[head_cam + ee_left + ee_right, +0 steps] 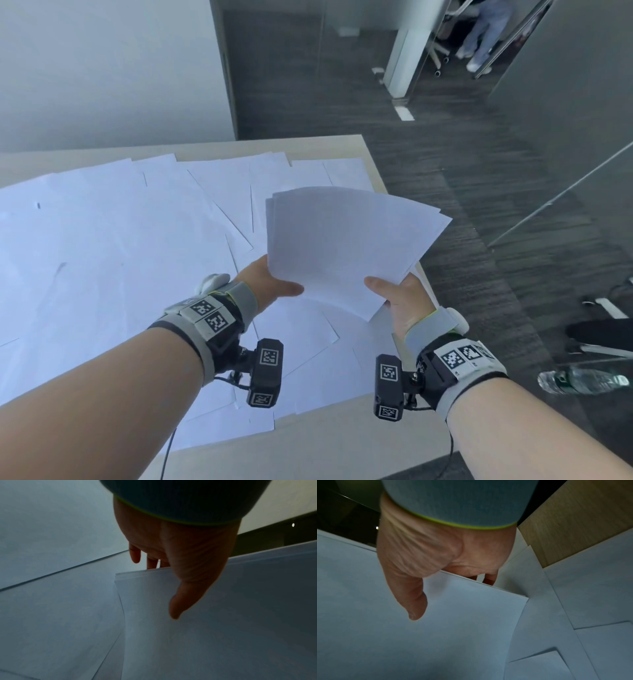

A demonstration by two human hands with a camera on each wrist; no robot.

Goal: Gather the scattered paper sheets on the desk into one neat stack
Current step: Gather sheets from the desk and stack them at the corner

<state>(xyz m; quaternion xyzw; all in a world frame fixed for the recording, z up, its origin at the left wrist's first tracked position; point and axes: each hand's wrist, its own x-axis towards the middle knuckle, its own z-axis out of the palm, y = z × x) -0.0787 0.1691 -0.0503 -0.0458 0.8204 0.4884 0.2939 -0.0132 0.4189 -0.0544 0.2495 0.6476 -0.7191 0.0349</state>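
I hold a fanned bundle of white sheets [342, 240] above the right end of the desk [373, 164], my left hand [270, 284] pinching its near left corner and my right hand [400, 301] its near right corner, thumbs on top. The head view alone shows the fan spreading away from me, loose sheets [120, 240] covering the desk, and a water bottle [582, 380] on the floor. Only the wrist views show my fingers [134, 555] tucked under the bundle's edge [489, 580], with bare desk wood [573, 534] beyond.
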